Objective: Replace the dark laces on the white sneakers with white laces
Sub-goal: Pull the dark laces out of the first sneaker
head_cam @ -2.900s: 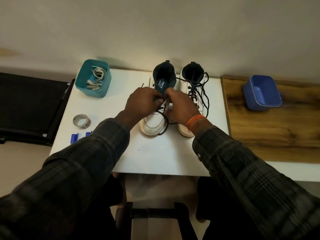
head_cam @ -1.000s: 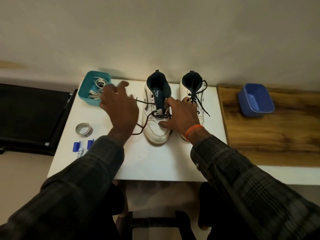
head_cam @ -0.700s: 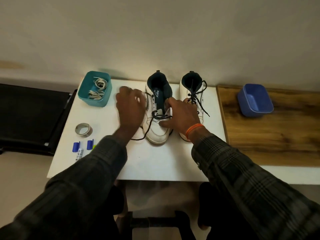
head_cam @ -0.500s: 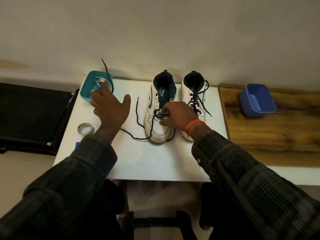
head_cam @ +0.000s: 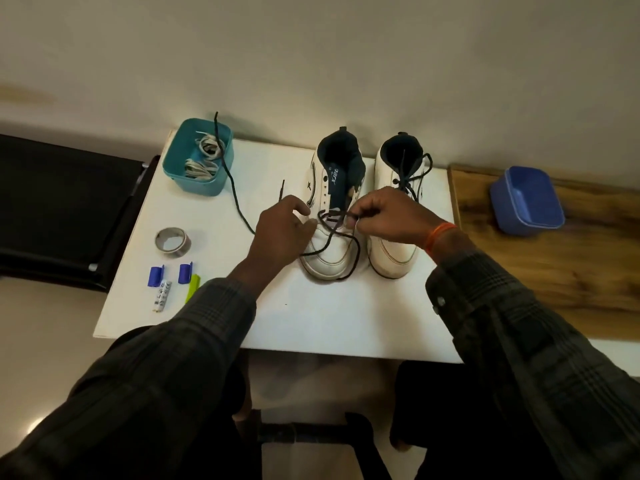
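A teal box (head_cam: 176,171) sits at the far left corner of the white surface (head_cam: 311,320), with white laces (head_cam: 204,157) curled up inside it. Nearer the person lie a roll of tape (head_cam: 172,240) and some small blue clips (head_cam: 156,276).

One end of the dark lace (head_cam: 230,178) trails over the teal box and runs back across the surface to the left hand (head_cam: 282,233). That hand rests beside the left sneaker (head_cam: 330,251), its fingers loosely curled; you cannot tell if they hold the lace.

The lace loops over the toe of the left sneaker, which is mostly unlaced. The right hand (head_cam: 391,218) pinches the lace above this shoe, fingers curled tight on it.

The right sneaker (head_cam: 398,251) stands just beside, with its dark lace tied. Far right, a blue box (head_cam: 526,202) sits on a wooden top (head_cam: 554,271).
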